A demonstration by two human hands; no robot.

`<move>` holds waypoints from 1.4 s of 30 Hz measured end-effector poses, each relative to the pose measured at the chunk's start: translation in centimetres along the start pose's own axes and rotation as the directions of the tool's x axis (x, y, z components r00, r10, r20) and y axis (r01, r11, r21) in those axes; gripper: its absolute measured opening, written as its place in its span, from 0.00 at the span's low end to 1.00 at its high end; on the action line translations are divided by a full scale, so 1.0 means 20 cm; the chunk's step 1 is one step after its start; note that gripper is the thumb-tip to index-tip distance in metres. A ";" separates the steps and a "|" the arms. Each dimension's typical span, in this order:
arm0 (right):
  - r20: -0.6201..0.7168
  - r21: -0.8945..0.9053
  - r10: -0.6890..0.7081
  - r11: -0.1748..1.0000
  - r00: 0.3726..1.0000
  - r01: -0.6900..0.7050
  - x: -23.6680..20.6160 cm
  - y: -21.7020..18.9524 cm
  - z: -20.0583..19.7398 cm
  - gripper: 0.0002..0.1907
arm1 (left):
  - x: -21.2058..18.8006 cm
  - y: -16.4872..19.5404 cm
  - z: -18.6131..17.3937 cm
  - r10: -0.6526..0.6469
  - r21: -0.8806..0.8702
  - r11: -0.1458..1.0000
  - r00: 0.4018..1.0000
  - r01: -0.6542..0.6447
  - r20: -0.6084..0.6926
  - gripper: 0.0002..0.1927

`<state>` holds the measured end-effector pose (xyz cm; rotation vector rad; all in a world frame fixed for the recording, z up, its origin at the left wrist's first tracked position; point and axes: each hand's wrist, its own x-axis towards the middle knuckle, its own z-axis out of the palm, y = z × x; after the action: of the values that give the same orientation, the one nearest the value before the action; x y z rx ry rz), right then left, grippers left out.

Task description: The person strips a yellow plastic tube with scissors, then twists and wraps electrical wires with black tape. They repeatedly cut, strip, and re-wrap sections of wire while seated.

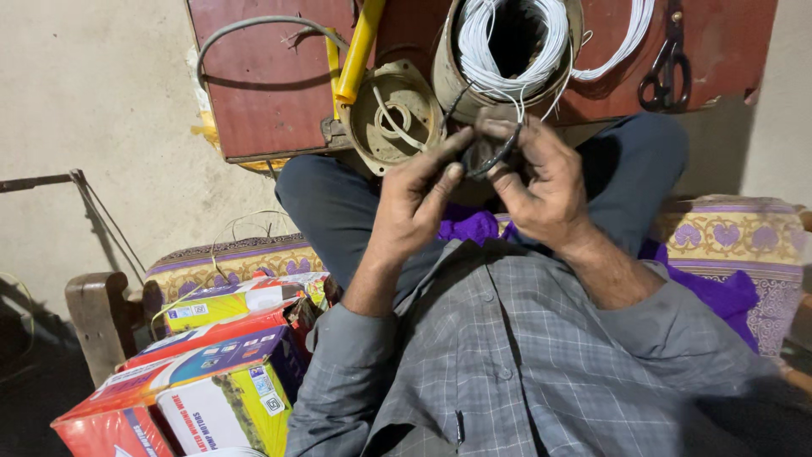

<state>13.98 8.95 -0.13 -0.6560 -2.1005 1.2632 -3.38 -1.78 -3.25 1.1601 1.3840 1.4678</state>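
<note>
Grey checked shirt (pixel 507 355) fills my near view; beyond it my left hand (pixel 414 199) and right hand (pixel 545 182) pinch a black wire (pixel 495 152) by the white coil (pixel 507 42). Both grips closed; slipping fingers might kink it.

The white wire coil (pixel 513 42) and scissors (pixel 666 63) run off the top edge — the hands hide the dark wire's (pixel 499 152) ends.
</note>
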 end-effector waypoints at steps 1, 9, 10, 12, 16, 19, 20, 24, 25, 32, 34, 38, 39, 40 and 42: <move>0.028 -0.010 -0.015 1.000 0.999 0.015 0.01 0.00 -0.01 0.19 | 0.01 0.00 -0.02 0.017 0.019 1.000 0.998 -0.018 0.062 0.19; 0.240 -0.144 -0.019 0.988 0.971 0.054 0.03 0.03 -0.04 0.13 | -0.01 -0.02 -0.04 -0.208 -0.407 0.880 0.970 0.242 0.128 0.19; 0.248 -0.114 -0.010 0.993 0.969 0.040 0.02 0.03 -0.04 0.12 | -0.01 -0.01 -0.04 -0.220 -0.381 0.890 0.968 0.250 0.121 0.20; 0.265 -0.058 0.005 0.998 0.964 0.010 0.01 0.04 -0.04 0.10 | -0.01 0.00 -0.04 -0.242 -0.330 0.906 0.964 0.264 0.107 0.21; 0.281 -0.004 0.068 0.998 0.957 -0.070 -0.01 0.08 -0.05 0.09 | -0.01 0.00 -0.02 -0.058 -0.111 0.992 0.997 0.063 0.043 0.16; 0.322 0.157 0.176 0.959 0.930 -0.236 -0.03 0.11 -0.04 0.09 | 0.00 -0.01 -0.02 -0.080 0.019 0.997 0.996 0.079 0.031 0.09; 0.371 0.275 0.244 0.893 0.896 -0.357 -0.03 0.12 -0.03 0.09 | 0.01 -0.02 -0.03 -0.107 -0.010 0.994 0.994 0.108 0.029 0.08; 0.595 0.398 -0.014 0.874 0.804 -0.279 -0.01 0.04 -0.07 0.09 | 0.06 -0.04 -0.08 -0.190 0.127 0.971 0.975 0.205 -0.118 0.09; 0.652 0.419 -0.114 0.878 0.750 -0.230 -0.01 0.00 -0.09 0.09 | 0.02 -0.02 -0.07 -0.191 0.125 0.971 0.977 0.202 -0.091 0.09; 0.469 0.466 0.216 0.763 0.856 -0.448 0.06 -0.13 -0.38 0.11 | 0.00 0.07 -0.10 -0.108 -0.054 0.992 0.983 0.117 0.150 0.12; 0.349 0.574 0.290 0.685 0.891 -0.448 0.04 -0.08 -0.33 0.12 | 0.01 0.05 -0.11 -0.076 -0.014 0.997 0.987 0.079 0.143 0.15; 0.224 0.724 0.270 0.597 0.936 -0.346 -0.03 -0.02 -0.29 0.11 | 0.00 -0.01 -0.07 -0.023 0.139 0.990 0.996 0.011 0.081 0.12; 0.203 0.753 0.252 0.578 0.946 -0.315 -0.04 -0.01 -0.29 0.11 | -0.01 -0.02 -0.05 -0.016 0.171 0.985 0.999 0.008 0.044 0.12; 0.189 0.774 0.262 0.553 0.946 -0.308 -0.05 -0.01 -0.29 0.10 | -0.01 -0.03 -0.02 0.031 0.209 0.978 1.000 -0.030 -0.003 0.12; 0.177 0.780 0.245 0.556 0.953 -0.288 -0.05 0.00 -0.31 0.10 | -0.01 -0.04 0.02 0.153 0.298 0.947 0.984 -0.121 -0.087 0.14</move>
<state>19.06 11.93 1.90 -0.5171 -1.2180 2.2031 -2.98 -1.74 -4.03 1.4017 1.6669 1.4751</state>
